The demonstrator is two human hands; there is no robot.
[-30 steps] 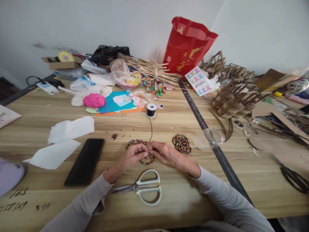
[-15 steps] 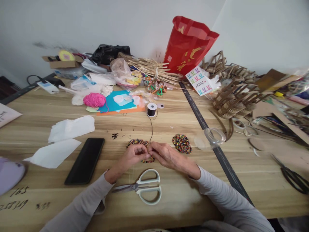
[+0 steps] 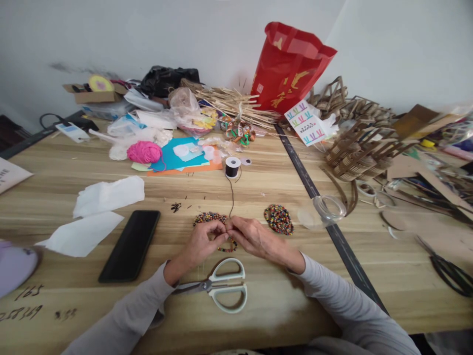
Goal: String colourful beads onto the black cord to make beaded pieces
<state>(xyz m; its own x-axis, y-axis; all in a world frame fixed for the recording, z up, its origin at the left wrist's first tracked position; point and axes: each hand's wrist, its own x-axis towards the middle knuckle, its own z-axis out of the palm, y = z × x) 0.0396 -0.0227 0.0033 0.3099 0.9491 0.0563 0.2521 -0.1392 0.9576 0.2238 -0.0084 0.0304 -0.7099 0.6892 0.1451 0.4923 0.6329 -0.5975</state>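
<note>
Fingertips together, my left hand [image 3: 204,241] and my right hand [image 3: 256,236] pinch the black cord [image 3: 232,197] between them; the exact spot is hidden by the fingers. The cord runs back to a white spool wound with black cord [image 3: 232,168]. Just below my fingertips hangs or lies a strand of multicoloured beads [image 3: 227,249], partly covered by the hands. Behind my left hand sits a heap of beaded loops [image 3: 210,217]. Another coil of beaded loops [image 3: 278,219] lies right of my right hand. Scissors with pale handles [image 3: 227,286] rest nearer to me.
A black phone [image 3: 130,246] and torn white paper [image 3: 109,196] lie to the left. Pink yarn [image 3: 144,152], coloured sheets and a red bag [image 3: 291,69] stand behind. On the right are a clear tape roll [image 3: 328,209], small woven baskets [image 3: 354,158] and black scissors [image 3: 451,271].
Both hands stay joined in nearly the same place, with the left fingers shifted slightly. A little more of the bead strand under them shows now.
</note>
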